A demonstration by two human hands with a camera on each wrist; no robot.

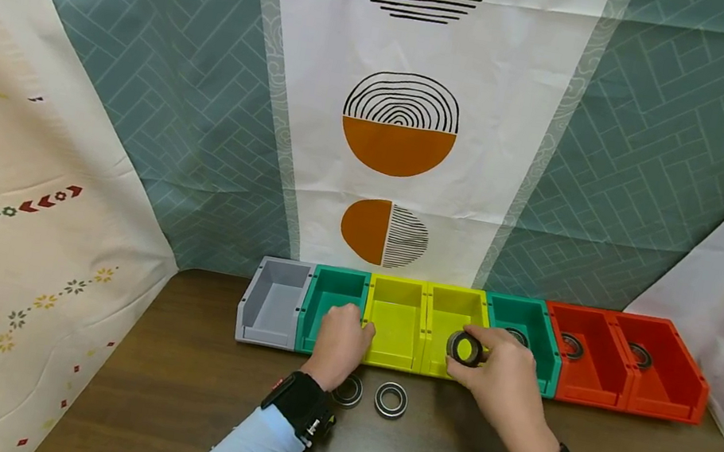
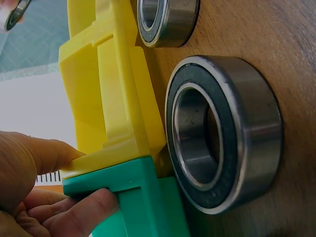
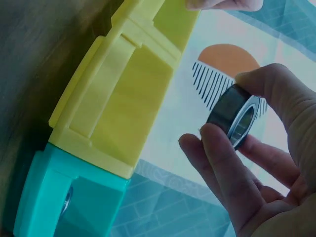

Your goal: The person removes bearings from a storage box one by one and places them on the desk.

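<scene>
Right hand (image 1: pixel 506 377) pinched black-and-steel ring bearing (image 1: pixel 465 348) between thumb and fingers, above front edge of right yellow plastic bin (image 1: pixel 455 307). Left hand (image 1: pixel 339 343) gripped front wall where left green plastic bin (image 1: pixel 332 289) met left yellow plastic bin (image 1: pixel 396 301) (fingers curled over rim). 2 loose steel bearings (image 1: pixel 390 399) lay on brown wooden table (image 1: pixel 181 388), just behind left wrist.

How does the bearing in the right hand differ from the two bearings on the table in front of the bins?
The held bearing is off the surface, pinched in the right hand over a yellow bin; the two table bearings lie on the wood, untouched. The held bearing is tilted on edge; the table bearings lie flat. All three look alike: steel rings with dark faces.
</scene>
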